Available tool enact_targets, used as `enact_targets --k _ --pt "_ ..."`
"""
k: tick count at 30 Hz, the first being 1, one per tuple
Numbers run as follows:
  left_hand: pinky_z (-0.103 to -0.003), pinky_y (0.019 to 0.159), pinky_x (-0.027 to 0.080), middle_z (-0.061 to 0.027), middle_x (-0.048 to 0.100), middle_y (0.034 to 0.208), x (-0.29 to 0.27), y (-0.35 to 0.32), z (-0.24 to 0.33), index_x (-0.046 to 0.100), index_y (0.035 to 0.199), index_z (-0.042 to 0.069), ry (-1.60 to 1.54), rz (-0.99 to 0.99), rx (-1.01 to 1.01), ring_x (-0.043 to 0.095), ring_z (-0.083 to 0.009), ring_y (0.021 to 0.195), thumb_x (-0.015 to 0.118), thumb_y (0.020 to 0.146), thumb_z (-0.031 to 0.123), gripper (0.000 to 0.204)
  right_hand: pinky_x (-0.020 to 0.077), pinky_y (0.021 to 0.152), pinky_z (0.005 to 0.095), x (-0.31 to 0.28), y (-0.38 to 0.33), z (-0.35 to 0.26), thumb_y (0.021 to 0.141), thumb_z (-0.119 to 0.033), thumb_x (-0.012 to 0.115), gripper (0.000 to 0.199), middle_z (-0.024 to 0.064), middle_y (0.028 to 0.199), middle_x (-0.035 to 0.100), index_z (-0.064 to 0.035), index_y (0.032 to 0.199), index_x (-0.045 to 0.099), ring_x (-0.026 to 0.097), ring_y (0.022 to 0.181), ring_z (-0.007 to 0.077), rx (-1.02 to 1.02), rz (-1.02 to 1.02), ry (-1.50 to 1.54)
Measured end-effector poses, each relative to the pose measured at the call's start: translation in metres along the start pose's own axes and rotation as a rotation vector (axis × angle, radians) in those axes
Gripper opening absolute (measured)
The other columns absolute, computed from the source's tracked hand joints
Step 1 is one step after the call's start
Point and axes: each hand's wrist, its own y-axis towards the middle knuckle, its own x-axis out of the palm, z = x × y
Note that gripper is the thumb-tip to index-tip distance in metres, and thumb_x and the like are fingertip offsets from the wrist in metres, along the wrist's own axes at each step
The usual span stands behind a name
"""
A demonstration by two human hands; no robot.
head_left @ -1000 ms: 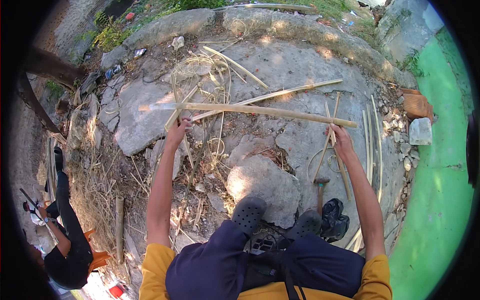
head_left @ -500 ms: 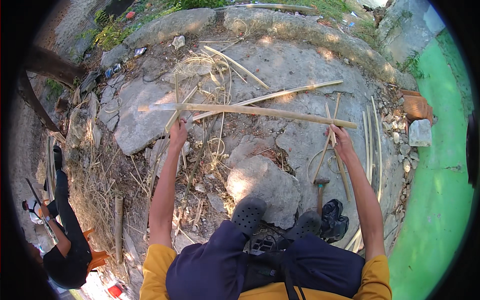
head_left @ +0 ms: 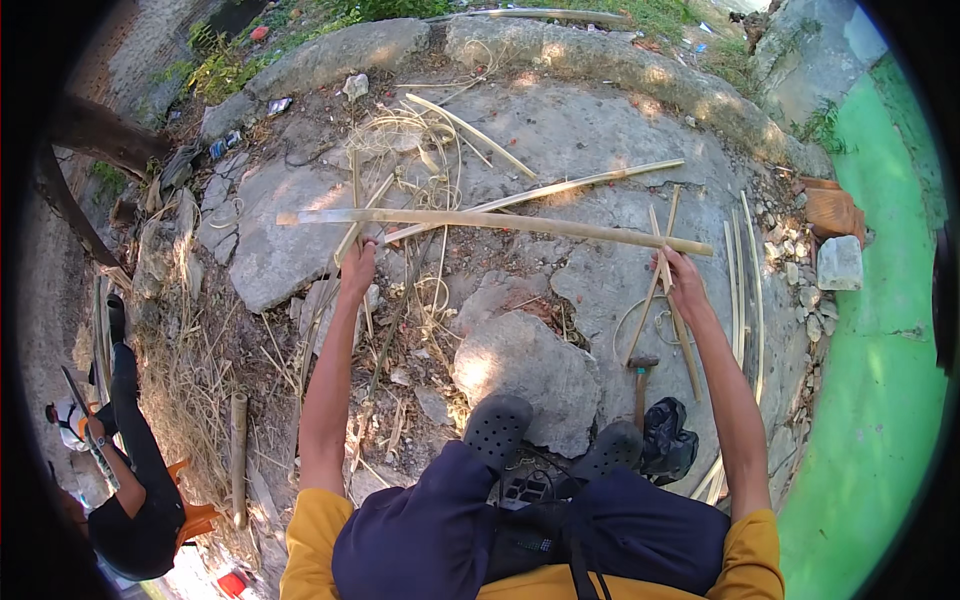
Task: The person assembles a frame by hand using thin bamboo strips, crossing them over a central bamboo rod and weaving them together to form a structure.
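A long, slightly bowed bamboo strip (head_left: pixel 520 222) stretches across in front of me, with a pale, shiny patch near its left end. My right hand (head_left: pixel 683 278) is closed on it close to its right end. Below its left part, my left hand (head_left: pixel 357 268) is closed, its thumb up beside a short split bamboo piece (head_left: pixel 378 194) that slants across under the long strip. Which of these two pieces the left fingers grip is partly hidden. Another bamboo strip (head_left: pixel 600 180) lies beyond on the stone slab, and two crossed thin strips (head_left: pixel 684 345) rest below my right hand.
A hammer (head_left: pixel 642 380) and a black plastic bag (head_left: pixel 667 440) are by my right shoe. Tangled bamboo shavings (head_left: pixel 400 130) lie ahead. Long slats (head_left: pixel 742 290) and a whitish block (head_left: pixel 839 263) are at right. A co-worker (head_left: pixel 135 490) sits at far left holding a long blade.
My hands and the long bamboo strip stay almost where they were. At the far left, the co-worker's hand and blade have shifted slightly.
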Motion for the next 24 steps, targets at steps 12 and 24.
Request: enact_targets --k 12,24 --pt "-0.031 0.069 0.05 -0.0047 0.062 0.088 0.004 -0.01 0.02 0.064 0.106 0.003 -0.01 0.002 -0.039 0.058 -0.0133 0.075 0.063 0.095 0.023 0.022 0.0444 0.092 0.0338 -0.016 0.0 0.006 0.095 -0.049 0.065 0.049 0.002 0.112 0.065 -0.014 0.13 0.059 0.063 0.105 0.0154 0.03 0.005 -0.002" --pt "-0.034 0.07 0.051 -0.0075 0.063 0.09 0.005 -0.014 0.018 0.057 0.123 0.003 -0.163 0.007 -0.006 0.061 -0.0161 0.075 0.052 0.097 0.007 0.027 0.0369 0.102 0.0423 -0.009 -0.009 0.002 0.094 -0.052 0.064 0.058 0.0065 0.128 0.062 -0.0182 0.139 0.053 0.055 0.125 0.0218 0.06 0.027 -0.052"
